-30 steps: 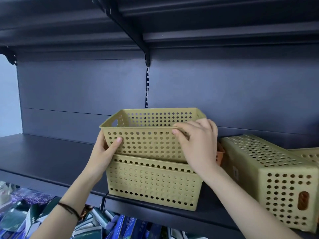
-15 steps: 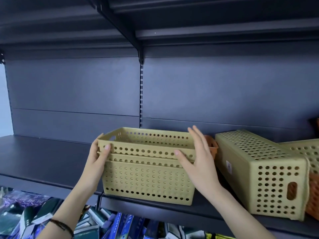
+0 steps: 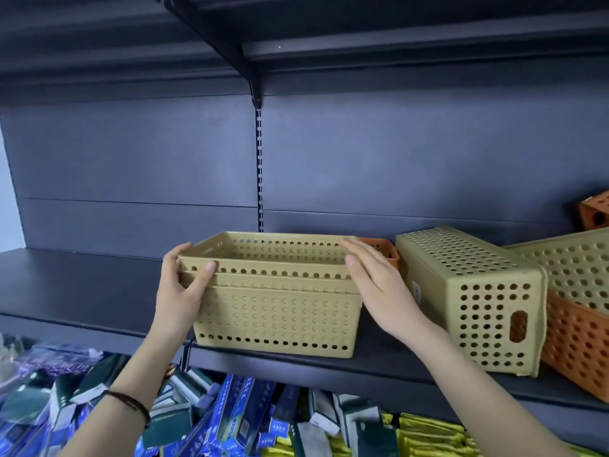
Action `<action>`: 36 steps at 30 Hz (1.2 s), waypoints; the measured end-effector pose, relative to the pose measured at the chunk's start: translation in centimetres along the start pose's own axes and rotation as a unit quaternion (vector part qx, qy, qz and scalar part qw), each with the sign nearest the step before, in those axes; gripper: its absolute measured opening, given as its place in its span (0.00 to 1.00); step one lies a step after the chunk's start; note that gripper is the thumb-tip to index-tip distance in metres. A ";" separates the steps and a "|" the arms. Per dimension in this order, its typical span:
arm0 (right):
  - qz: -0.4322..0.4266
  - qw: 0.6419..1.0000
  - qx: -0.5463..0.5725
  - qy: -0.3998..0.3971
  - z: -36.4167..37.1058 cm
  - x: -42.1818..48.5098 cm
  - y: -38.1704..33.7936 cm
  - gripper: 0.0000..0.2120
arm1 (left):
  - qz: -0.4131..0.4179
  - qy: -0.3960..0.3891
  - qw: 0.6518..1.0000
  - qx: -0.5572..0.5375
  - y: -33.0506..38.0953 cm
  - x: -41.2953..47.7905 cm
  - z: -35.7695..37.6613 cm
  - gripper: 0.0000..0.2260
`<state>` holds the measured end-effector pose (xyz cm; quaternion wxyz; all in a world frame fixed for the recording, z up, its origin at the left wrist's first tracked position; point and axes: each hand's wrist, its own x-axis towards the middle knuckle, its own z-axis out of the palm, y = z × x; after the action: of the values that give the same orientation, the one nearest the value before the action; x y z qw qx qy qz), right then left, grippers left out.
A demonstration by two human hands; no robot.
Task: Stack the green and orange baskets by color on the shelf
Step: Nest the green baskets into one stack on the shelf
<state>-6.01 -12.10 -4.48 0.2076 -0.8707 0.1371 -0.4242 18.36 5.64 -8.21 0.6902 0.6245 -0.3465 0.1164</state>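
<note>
Two green perforated baskets are nested into one stack (image 3: 276, 321) near the front of the dark shelf (image 3: 82, 291). The upper one's rim (image 3: 270, 258) sits just above the lower one's. My left hand (image 3: 179, 291) grips the stack's left end, thumb on the front of the upper basket. My right hand (image 3: 375, 285) lies flat against the right end with fingers straight. A small orange basket (image 3: 382, 250) peeks out behind the stack. To the right, a green basket (image 3: 468, 291) lies on its side, and another green basket (image 3: 580, 265) rests tilted in an orange one (image 3: 580, 351).
A further orange basket (image 3: 596, 212) shows at the far right edge against the back panel. The upper shelf's bracket (image 3: 253, 90) hangs above the stack. Below the shelf lies a pile of blue, green and yellow boxes (image 3: 230, 420).
The upper green basket has sunk down into the lower one until only its rim shows. My right hand let go of the rim and now lies flat with straight fingers.
</note>
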 end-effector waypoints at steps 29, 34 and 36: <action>0.306 0.902 0.105 0.284 -10.8 -4.3 4.0 0.15 | -0.134 0.044 0.978 0.156 6.1 -3.5 3.3 0.53; 0.188 0.926 0.108 0.308 -10.1 -3.8 1.9 0.09 | -0.133 0.054 0.973 0.178 6.3 -3.4 3.0 0.53; 0.128 0.938 0.097 0.308 -9.9 -3.3 0.8 0.07 | -0.133 0.051 0.973 0.182 6.2 -3.4 3.0 0.52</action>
<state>-15.93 -13.85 -1.63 0.2913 -0.6483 0.2629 -0.6525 11.22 4.89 -5.52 0.5908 0.7736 -0.1976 0.1160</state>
